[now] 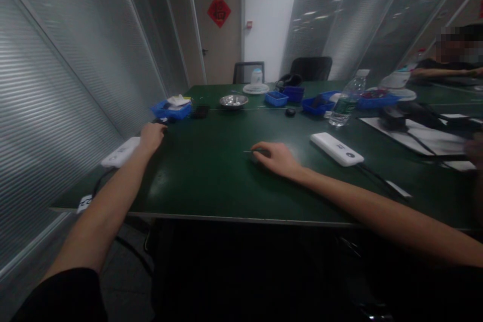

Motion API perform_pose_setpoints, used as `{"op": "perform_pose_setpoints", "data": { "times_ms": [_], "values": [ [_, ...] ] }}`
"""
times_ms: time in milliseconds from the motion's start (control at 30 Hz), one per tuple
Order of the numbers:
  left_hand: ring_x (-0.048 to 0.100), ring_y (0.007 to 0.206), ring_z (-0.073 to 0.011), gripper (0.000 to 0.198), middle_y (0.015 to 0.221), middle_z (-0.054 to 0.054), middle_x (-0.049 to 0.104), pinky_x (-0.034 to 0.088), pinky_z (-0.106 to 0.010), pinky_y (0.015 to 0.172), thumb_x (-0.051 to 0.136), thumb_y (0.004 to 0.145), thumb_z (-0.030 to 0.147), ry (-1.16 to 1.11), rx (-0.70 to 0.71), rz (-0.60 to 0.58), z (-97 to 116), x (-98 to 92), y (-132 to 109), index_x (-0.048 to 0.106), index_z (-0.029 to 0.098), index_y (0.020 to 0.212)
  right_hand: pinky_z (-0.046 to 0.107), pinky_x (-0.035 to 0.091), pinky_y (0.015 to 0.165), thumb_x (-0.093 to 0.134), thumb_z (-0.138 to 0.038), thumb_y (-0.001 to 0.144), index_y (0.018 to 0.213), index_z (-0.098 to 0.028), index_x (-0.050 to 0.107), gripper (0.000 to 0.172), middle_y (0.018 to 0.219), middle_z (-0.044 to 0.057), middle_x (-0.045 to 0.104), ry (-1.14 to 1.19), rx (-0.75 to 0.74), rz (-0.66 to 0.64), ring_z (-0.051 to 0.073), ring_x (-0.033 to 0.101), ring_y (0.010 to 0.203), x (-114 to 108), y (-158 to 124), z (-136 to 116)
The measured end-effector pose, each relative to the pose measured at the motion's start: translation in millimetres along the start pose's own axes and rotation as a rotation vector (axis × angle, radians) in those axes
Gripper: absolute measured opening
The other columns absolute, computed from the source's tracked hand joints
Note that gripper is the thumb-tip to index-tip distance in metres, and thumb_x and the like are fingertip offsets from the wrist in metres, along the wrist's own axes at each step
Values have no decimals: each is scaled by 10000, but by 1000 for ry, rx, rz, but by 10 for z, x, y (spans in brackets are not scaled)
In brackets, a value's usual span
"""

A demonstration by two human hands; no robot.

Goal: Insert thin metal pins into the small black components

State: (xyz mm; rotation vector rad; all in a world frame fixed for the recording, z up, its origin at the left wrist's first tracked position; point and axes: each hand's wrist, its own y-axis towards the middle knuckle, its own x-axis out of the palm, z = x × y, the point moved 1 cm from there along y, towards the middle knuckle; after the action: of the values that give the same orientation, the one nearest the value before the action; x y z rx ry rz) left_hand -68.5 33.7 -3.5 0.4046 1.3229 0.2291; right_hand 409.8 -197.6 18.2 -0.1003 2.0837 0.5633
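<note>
My left hand (pixel 151 136) reaches far out over the dark green table (pixel 211 181), its fingers curled by a small dark object (pixel 161 121) just short of a blue tray (pixel 171 109). A white power strip (pixel 121 153) lies under the left wrist at the table's left edge. My right hand (pixel 274 157) rests palm down in the middle of the table, fingers closed over a small greyish thing (pixel 255 155) from which a thin metal tip sticks out to the left.
A second white power strip (pixel 337 149) lies right of my right hand. A metal bowl (pixel 234 101), several blue trays (pixel 317 104), a water bottle (pixel 346 101) and a small fan (pixel 256 84) stand further back. Another person (pixel 453 60) sits at far right.
</note>
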Motion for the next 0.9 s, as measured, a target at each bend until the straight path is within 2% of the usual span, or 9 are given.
{"op": "perform_pose_setpoints", "data": {
  "times_ms": [100,267,333,500,600,767,900],
  "values": [
    [683,1152,-317,386,1164,-139,773,467,-400,1076,622,856,156,5,-13,33,53,-18,25,791,165,1203,323,497,712,568,-368,1011,1200,-215,737,297,1029,65,774,-10,-1,-6,198,677,788,-1,1,-2],
    [752,973,-252,314,1000,-94,804,554,-312,928,766,771,181,-293,-251,-16,-15,5,129,805,160,1082,322,507,744,570,-371,1015,1214,-223,732,297,1106,67,770,-7,-1,-17,203,691,853,-15,-2,-3],
    [755,970,-245,314,983,-84,807,557,-315,937,795,746,184,-342,-293,-20,-54,16,148,805,168,1059,320,512,750,570,-366,1016,1215,-220,731,295,1101,68,771,-5,0,-24,203,694,862,-23,-5,-9],
    [737,1017,-288,208,983,-102,806,514,-388,1022,792,784,253,-218,-225,24,-99,2,114,818,177,976,318,519,725,566,-366,1020,1215,-214,729,296,1043,67,775,-7,7,-32,198,691,818,-33,-11,-29],
    [733,996,-287,176,978,-106,804,517,-376,986,779,806,276,-189,-193,36,-78,-24,78,814,172,944,327,522,733,568,-365,1020,1211,-214,730,293,1056,67,774,-15,-4,-30,203,694,829,-31,-10,-28],
    [731,916,-253,246,968,-112,798,535,-323,864,780,809,278,-192,-219,45,-26,-54,48,790,145,1017,333,533,756,567,-365,1019,1218,-213,726,297,1109,71,771,-1,-11,-38,212,702,879,-27,-5,-18],
    [721,915,-274,197,941,-125,792,513,-343,891,777,827,322,-114,-207,45,-8,-59,35,810,153,922,338,533,759,568,-368,1015,1217,-221,729,297,1099,70,772,-12,-1,-37,217,702,877,-24,-5,-19]
  ]
}}
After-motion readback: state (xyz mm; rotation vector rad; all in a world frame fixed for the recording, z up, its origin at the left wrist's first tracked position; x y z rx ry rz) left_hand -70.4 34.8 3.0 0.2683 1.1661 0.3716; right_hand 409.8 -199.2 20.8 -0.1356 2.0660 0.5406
